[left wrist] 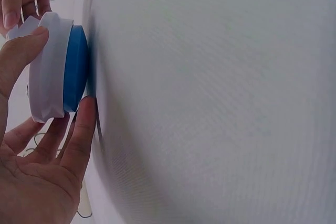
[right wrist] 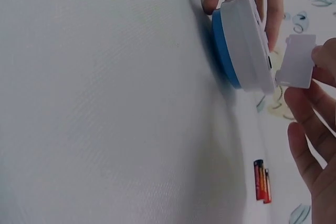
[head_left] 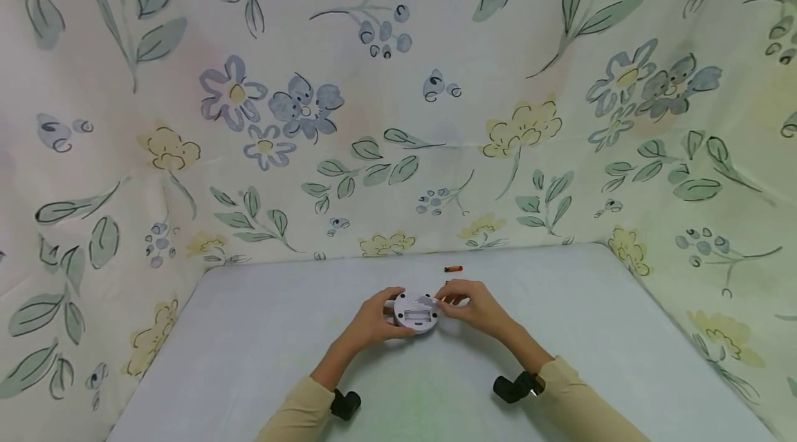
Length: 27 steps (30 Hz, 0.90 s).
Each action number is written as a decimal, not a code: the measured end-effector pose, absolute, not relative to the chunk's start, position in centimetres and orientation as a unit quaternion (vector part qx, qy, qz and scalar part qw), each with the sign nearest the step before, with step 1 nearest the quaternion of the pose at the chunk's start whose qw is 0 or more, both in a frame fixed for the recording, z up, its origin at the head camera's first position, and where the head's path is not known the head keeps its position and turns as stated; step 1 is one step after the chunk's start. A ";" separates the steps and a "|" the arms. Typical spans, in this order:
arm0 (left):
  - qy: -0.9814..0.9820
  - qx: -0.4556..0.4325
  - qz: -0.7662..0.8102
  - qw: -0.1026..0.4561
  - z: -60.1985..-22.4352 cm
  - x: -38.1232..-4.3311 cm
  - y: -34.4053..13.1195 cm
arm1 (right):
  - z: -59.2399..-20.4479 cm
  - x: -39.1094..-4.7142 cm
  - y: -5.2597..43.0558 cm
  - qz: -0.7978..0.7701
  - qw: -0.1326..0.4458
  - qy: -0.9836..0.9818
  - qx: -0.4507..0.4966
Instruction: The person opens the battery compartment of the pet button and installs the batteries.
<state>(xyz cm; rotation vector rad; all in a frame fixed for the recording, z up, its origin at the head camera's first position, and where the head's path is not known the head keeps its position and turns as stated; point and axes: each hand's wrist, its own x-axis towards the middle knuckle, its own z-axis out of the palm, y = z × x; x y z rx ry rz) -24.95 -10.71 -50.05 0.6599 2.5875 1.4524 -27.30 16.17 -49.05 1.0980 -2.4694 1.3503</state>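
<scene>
Round white-and-blue device between two hands, one battery compartment facing up.
Left hand clamps this single device by its rim, thumb and fingers spread around it; right hand, just beside it, pinches one white battery cover at the device's edge. Beyond the right hand lie two red-and-black batteries; one black wrist camera sits behind each hand, making two.

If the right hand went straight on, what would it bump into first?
The right hand would most likely meet the round battery-powered device in the left hand, the pinched battery cover arriving first; whether cover and device touch is unclear.
</scene>
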 end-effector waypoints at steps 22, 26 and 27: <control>0.845 0.211 0.488 0.055 -50.2 -25.0 -11.4 | -49.5 -27.3 19.6 0.431 0.061 -0.827 0.357; 0.842 0.204 0.496 0.060 -50.3 -25.0 -11.4 | -49.5 -27.4 20.5 0.423 0.066 -0.828 0.361; 0.841 0.202 0.498 0.061 -50.3 -25.0 -11.4 | -49.4 -27.4 20.7 0.421 0.067 -0.830 0.360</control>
